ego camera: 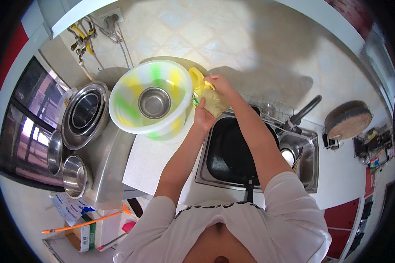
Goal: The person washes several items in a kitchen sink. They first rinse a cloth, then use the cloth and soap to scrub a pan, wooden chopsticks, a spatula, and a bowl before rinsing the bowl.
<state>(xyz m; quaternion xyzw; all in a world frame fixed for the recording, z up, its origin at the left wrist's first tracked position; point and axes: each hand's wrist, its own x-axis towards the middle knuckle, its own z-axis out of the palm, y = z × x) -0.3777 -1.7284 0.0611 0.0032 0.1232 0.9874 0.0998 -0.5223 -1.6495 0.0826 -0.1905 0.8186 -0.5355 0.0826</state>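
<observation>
A thin, dull yellow cloth (214,104) is spread between my hands, above the counter beside the sink. My left hand (204,117) has it from below, palm up, with the thumb along its near edge. At the cloth's upper edge, the fingers of my right hand (219,84) pinch a brighter yellow part; whether that belongs to the cloth is unclear. Just behind stands a yellow plastic bottle (196,76), partly hidden by the right fingers and the basin. On the left, a large white, green and yellow plastic basin (122,113) contains a small steel bowl (154,102).
A black pan (232,151) lies over the left sink bowl (201,179), its handle towards me. Dishes sit in the right bowl under the faucet (304,110). Steel bowls (85,113) stand at left. A round pan (349,120) leans at right near the wall.
</observation>
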